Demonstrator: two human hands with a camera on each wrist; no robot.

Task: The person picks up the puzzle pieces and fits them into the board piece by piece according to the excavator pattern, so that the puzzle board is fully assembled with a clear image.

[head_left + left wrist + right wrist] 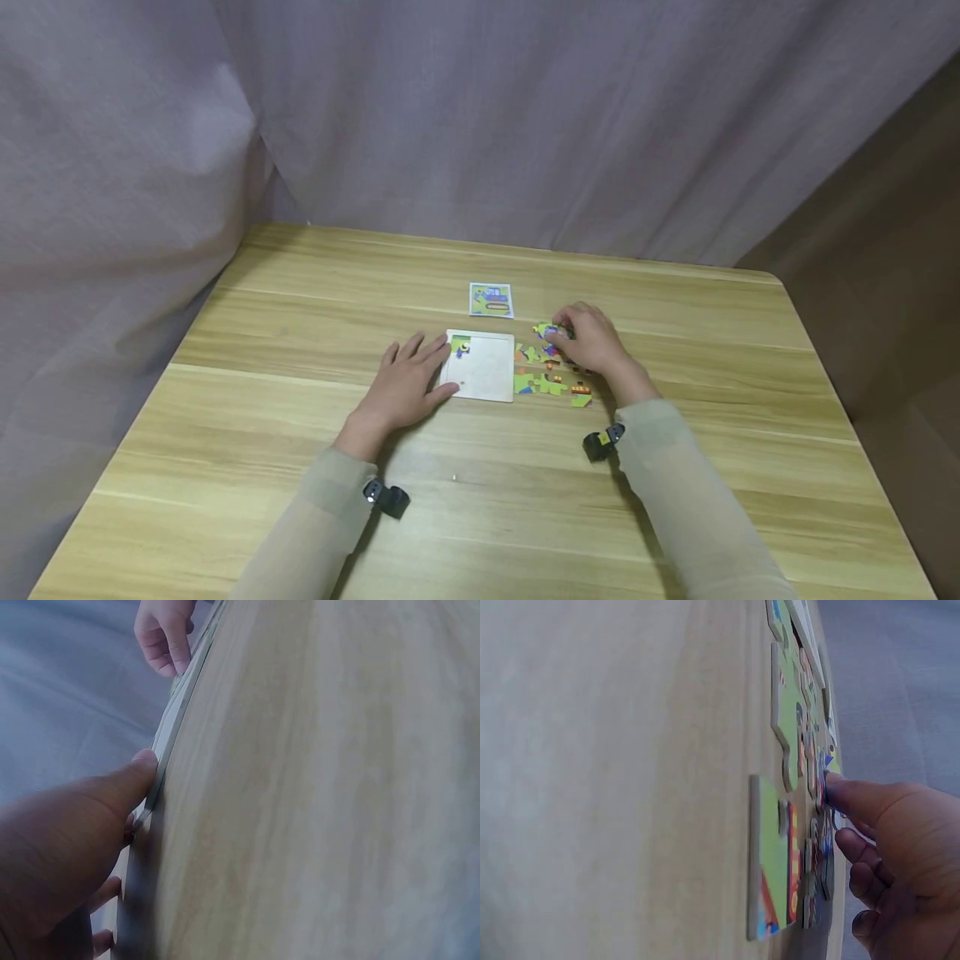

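Head view: from above, looking forward and down across the bench, both hands in sight. Wrist views: very close, skimming the bench surface past each hand. Shared: the puzzle tray beside the left hand; the loose pieces under the right hand.

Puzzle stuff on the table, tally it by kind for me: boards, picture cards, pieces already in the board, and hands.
Puzzle board: 1
Reference picture card: 1
Pieces fitted in the board: 1, at its far left corner
Hands: 2, left hand resting on the board's edge, right hand on the loose pieces
Total: 5, leaving out the loose pieces, too jumbled to count.
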